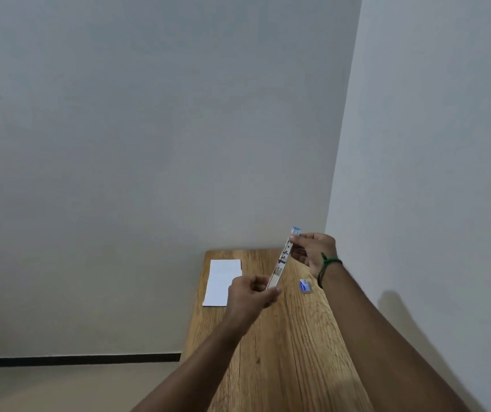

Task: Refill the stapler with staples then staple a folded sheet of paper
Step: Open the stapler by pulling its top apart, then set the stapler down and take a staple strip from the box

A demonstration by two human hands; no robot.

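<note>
A long, slim stapler (pixel 283 259), swung open and stretched out, is held in the air above the wooden table (pixel 283 346). My left hand (pixel 250 295) grips its near lower end. My right hand (pixel 315 251) pinches its far upper end, where a light blue tip shows. A white folded sheet of paper (pixel 222 282) lies flat on the table's far left part. A small blue staple box (pixel 305 285) lies on the table to the right, below my right wrist, which wears a green band.
The table stands in a corner, with a pale wall behind it and another close along its right side. Left of the table the floor drops away, edged by a dark skirting strip (pixel 75 360).
</note>
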